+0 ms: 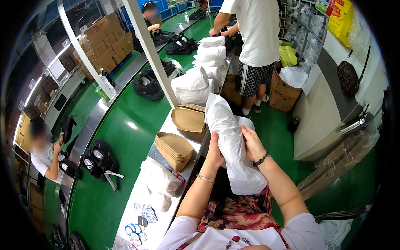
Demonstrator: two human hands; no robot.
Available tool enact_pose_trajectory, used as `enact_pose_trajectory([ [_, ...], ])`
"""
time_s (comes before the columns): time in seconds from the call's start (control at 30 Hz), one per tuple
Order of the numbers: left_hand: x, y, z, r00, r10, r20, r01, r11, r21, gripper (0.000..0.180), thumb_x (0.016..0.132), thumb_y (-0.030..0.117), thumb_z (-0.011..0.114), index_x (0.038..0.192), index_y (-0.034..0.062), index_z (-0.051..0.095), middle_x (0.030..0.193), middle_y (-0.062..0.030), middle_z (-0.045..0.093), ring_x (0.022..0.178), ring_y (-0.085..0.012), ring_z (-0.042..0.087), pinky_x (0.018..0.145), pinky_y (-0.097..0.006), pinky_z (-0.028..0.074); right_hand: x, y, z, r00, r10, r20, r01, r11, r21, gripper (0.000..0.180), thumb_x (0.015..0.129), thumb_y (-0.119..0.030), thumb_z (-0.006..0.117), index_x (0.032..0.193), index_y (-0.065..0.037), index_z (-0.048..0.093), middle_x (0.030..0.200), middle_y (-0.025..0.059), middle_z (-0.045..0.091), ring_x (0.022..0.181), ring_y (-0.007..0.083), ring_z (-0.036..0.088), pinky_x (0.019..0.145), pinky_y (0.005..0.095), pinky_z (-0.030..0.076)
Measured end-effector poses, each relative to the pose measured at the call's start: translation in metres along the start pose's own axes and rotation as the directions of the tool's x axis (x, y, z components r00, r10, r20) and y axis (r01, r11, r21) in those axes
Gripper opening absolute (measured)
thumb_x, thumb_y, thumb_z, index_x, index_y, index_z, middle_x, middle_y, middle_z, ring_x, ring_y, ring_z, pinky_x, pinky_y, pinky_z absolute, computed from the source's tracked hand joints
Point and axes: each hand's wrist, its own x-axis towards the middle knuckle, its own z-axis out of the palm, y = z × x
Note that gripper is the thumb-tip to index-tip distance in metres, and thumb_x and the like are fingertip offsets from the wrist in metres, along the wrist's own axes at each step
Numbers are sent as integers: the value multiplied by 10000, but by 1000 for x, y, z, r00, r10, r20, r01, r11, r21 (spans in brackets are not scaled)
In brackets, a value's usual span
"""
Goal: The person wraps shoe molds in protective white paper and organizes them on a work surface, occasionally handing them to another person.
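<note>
A long bundle of crumpled white paper (pixel 233 146) slants in front of my chest, above the near edge of the bench. Its left side is gripped by my left hand (pixel 215 153), with a bracelet on that wrist. My right hand (pixel 252 145), with a dark beaded bracelet on its wrist, clasps the opposite side. Whatever may be inside the paper is hidden. Stacked brown cardboard shoe inserts (pixel 174 151) lie just left of my left hand, and a second brown stack (pixel 189 119) sits farther up the bench.
Similar white bundles (pixel 193 85) are piled at the bench's far end, near a standing person (pixel 254 33). A white post (pixel 150 52) rises beside the bench. Black shoes (pixel 100 158) ride the green conveyor at left. A cardboard box (pixel 285 91) stands on the floor at right.
</note>
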Motion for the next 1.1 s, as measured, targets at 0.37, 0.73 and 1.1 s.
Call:
enact_pose_trajectory([
  [0.37, -11, -10, 3, 998, 10, 55, -9, 1000, -27, 711, 861, 529, 491, 1320, 3, 354, 1296, -144, 464, 1178, -269, 471, 1012, -405, 364, 14, 8, -28, 935, -346, 78, 304, 670, -677, 451, 937, -364, 471, 1225, -17, 446, 1186, 90, 519, 1005, 143, 515, 818, 262, 429],
  [0.73, 8, -5, 13, 972, 139, -191, -161, 981, -104, 664, 849, 567, 487, 1186, -4, 456, 1110, -120, 569, 1038, -250, 553, 944, -379, 415, -56, -13, -7, 944, -262, 199, 303, 454, -838, 748, 722, -54, 672, 1357, -39, 277, 1118, 175, 567, 1032, 218, 561, 864, 307, 441],
  [1.1, 11, -1, 44, 971, 154, -182, -189, 963, -193, 831, 808, 663, 401, 1244, -44, 373, 1155, -190, 535, 1101, -317, 514, 968, -418, 389, -29, 25, -1, 990, -96, -102, 128, 919, 374, 376, 795, -19, 546, 1158, 31, 459, 1100, 108, 564, 994, 196, 568, 857, 311, 456],
])
